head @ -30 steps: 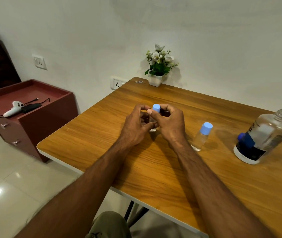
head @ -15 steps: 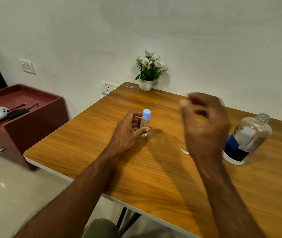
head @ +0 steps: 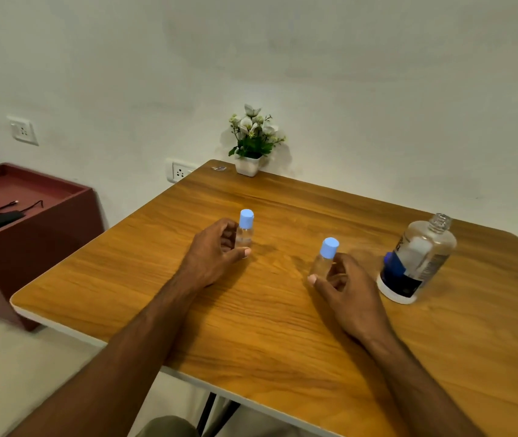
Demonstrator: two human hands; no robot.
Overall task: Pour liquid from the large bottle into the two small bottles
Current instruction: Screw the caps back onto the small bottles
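From the head view: the left hand (head: 212, 257) grips one capped small bottle (head: 244, 231), the right hand (head: 344, 287) grips the other capped small bottle (head: 324, 258), both upright on the wooden table (head: 267, 326). The large bottle (head: 417, 258) stands uncapped at right. Both blue caps on, so pouring looks finished.

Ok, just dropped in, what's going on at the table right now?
A person sits at a wooden table with a small bottle in each hand. The left hand grips one small blue-capped bottle, the right hand grips the other. Both stand upright with caps on. The large bottle stands uncapped to the right, untouched.
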